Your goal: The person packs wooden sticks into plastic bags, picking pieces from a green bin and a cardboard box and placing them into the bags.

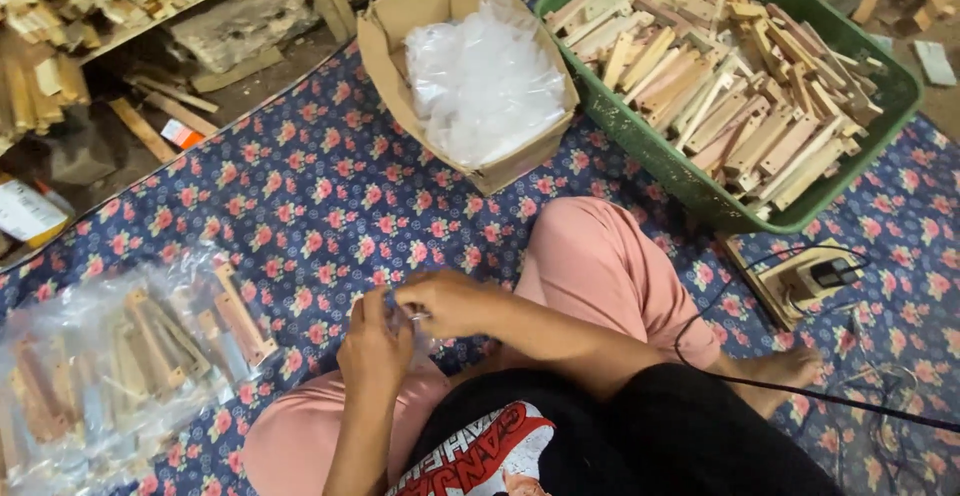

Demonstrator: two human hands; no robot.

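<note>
Seated on the floral mat (330, 196), the person pinches a small clear plastic bag (418, 334) between both hands over the lap: left hand (375, 348) fingers clamped on it, right hand (447, 302) gripping its top; cardboard box (400, 46) at twelve o'clock

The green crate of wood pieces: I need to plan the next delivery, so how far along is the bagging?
Done: a pile of bagged pieces lies on the mat at the left. In hand: both the left hand and right hand work a small clear bag over the lap. Left: the green crate looks heaped with loose wood pieces, and the cardboard box holds many empty bags.
</note>
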